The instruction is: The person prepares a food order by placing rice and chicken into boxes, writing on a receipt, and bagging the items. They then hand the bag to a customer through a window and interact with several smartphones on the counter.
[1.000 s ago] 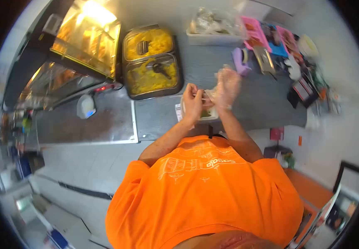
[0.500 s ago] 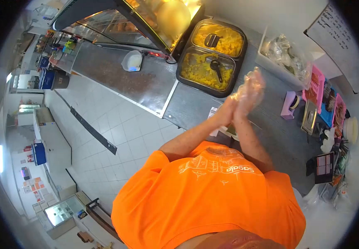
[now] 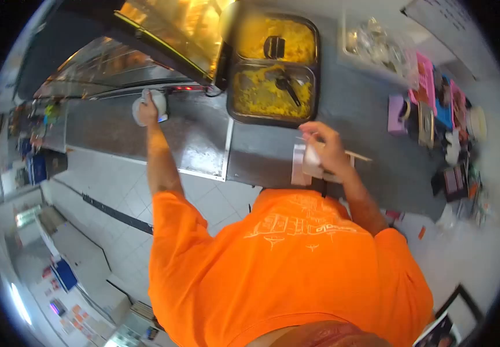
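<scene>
Two hands apart: left hand (image 3: 146, 111) grips round white tub (image 3: 156, 104) on steel counter (image 3: 198, 139), right hand (image 3: 326, 149) clutches white container (image 3: 310, 162).

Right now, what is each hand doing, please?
Left hand: closed on a white tub on the counter.
Right hand: on a white container; grip cannot be told.
</scene>
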